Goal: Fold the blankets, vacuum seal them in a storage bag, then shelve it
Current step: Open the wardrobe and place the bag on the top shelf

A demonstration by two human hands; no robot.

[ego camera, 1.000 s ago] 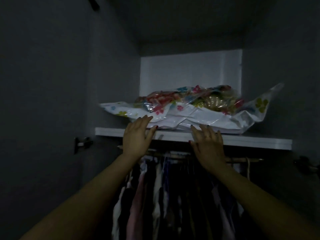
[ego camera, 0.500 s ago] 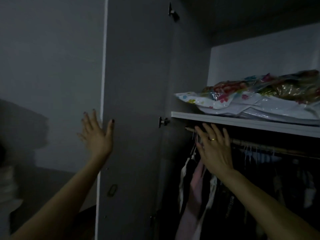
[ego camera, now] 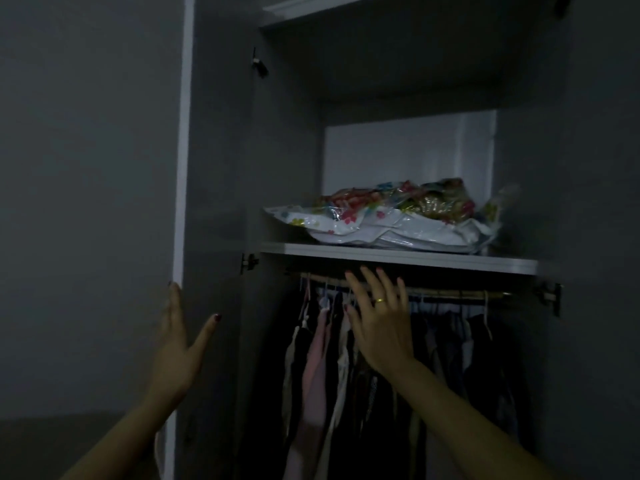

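The flattened vacuum storage bag (ego camera: 391, 223), white with coloured flowers and bright blankets showing through it, lies on the white wardrobe shelf (ego camera: 408, 258). My left hand (ego camera: 181, 336) is at the edge of the open left wardrobe door (ego camera: 214, 209), fingers straight behind the edge and thumb spread in front. My right hand (ego camera: 379, 315) hovers flat below the shelf, in front of the hanging rail (ego camera: 433, 291), fingers spread, a gold ring on one finger. Neither hand holds anything.
Several garments (ego camera: 322, 355) hang on the rail under the shelf. A second door stands open at the right, its hinge (ego camera: 550, 296) visible. A grey wall (ego camera: 86, 202) lies to the left. The room is dim.
Both hands left the bag and dropped away from the shelf. My left hand swung out to the left door's edge; the right sank below the shelf. The view panned left, then back right.
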